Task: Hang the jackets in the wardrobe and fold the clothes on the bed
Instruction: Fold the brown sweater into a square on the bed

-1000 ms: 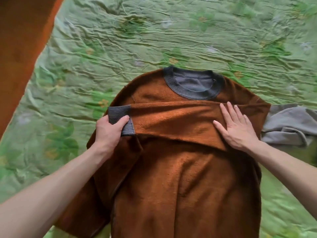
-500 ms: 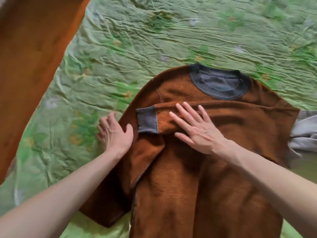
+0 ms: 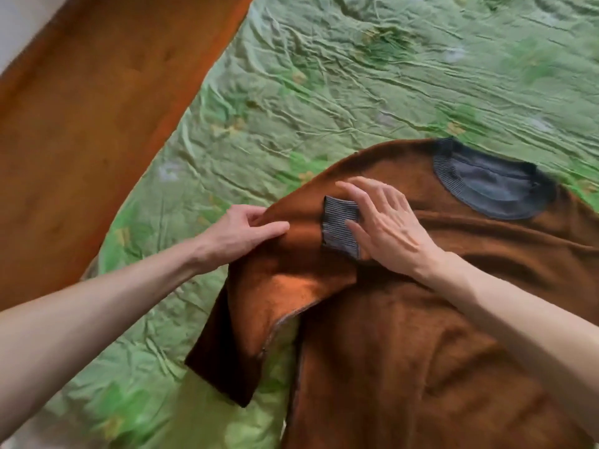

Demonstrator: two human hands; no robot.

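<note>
Left hand pinches the near shoulder edge of the brown sweater, which lies flat on the green bedspread. Right hand — fingers straight and spread — presses the folded-over sleeve beside its grey cuff. Recommended: keep the sleeve pinned flat, then draw the pinched edge inward — fold line straight, parallel to the side seam.
</note>
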